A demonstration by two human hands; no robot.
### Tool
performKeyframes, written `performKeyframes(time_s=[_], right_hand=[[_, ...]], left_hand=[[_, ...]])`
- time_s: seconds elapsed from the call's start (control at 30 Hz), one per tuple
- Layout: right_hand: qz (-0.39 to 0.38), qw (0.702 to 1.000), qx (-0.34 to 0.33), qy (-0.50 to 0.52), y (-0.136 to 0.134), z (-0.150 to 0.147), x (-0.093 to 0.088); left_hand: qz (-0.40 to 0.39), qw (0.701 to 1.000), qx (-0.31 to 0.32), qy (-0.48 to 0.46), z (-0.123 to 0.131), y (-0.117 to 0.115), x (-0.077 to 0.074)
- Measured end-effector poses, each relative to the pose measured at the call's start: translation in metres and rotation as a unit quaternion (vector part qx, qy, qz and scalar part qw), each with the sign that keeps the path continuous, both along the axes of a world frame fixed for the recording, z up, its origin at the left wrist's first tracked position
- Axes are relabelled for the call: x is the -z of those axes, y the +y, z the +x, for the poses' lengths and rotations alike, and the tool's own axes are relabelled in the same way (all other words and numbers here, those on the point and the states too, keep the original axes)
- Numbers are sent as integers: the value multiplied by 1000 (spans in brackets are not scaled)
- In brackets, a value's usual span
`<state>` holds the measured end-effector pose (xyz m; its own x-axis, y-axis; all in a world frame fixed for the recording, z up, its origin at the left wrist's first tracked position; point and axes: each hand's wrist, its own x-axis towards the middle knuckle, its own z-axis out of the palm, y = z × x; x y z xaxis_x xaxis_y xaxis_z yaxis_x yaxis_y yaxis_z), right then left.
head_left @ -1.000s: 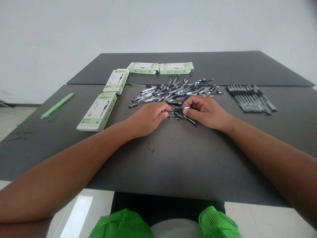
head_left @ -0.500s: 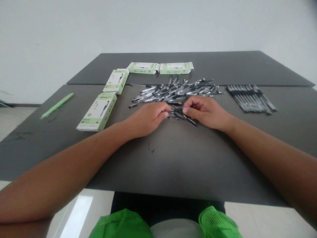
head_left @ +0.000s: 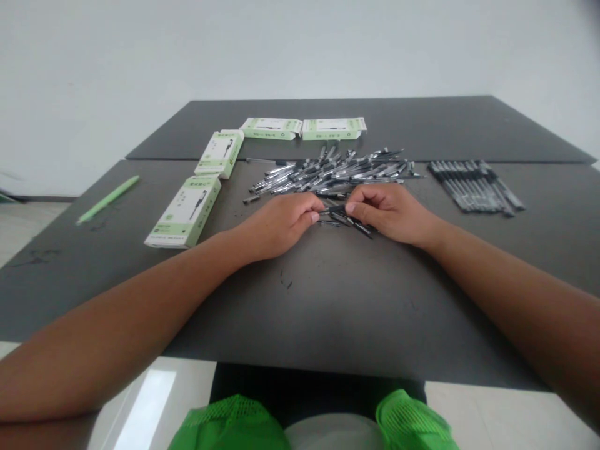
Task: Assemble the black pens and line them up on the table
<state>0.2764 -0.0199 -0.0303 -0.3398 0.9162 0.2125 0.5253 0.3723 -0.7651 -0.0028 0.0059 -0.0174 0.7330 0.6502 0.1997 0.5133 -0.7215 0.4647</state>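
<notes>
Black and see-through, seemingly plastic, the slim pen (head_left: 334,209) lies level between your two hands, in front of the pile and near the middle of the surface (head_left: 300,306). Your left hand (head_left: 284,226) pinches its left end between thumb and forefinger; your right hand (head_left: 391,211) pinches the other end the same way, the fingertips hiding that tip, so whether a cap is there cannot be told. The pen should be light and stiff, its smooth barrel likely to roll or slip, and the point is probably the delicate part; the dark band looks like the surest place to take hold, with a gentle pinch. Just beneath and beside your fingers are a few loose pens (head_left: 360,228), lying askew. Beyond your hands spreads a tangled pile of pens (head_left: 328,175), heaped at many angles. Well to your right, a row of pens (head_left: 469,187) lies side by side, slanted. To the left of the pile stretch two green-and-white boxes (head_left: 180,212), end to end, and behind it two more boxes (head_left: 272,127), also end to end. Farthest left lies a pale green stick (head_left: 110,199), apart from everything else. A plain pale wall (head_left: 300,50) closes the view.
</notes>
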Motion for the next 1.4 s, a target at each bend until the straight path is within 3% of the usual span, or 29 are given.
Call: performKeyframes(time_s=[0.27, 1.4], right_hand=[[-29, 999, -10, 39, 0, -1, 3], [-2, 1000, -4, 3, 1, -1, 0]], left_hand=[[-1, 1000, -3, 3, 0, 0, 0], [6, 1000, 6, -2, 0, 1, 1]])
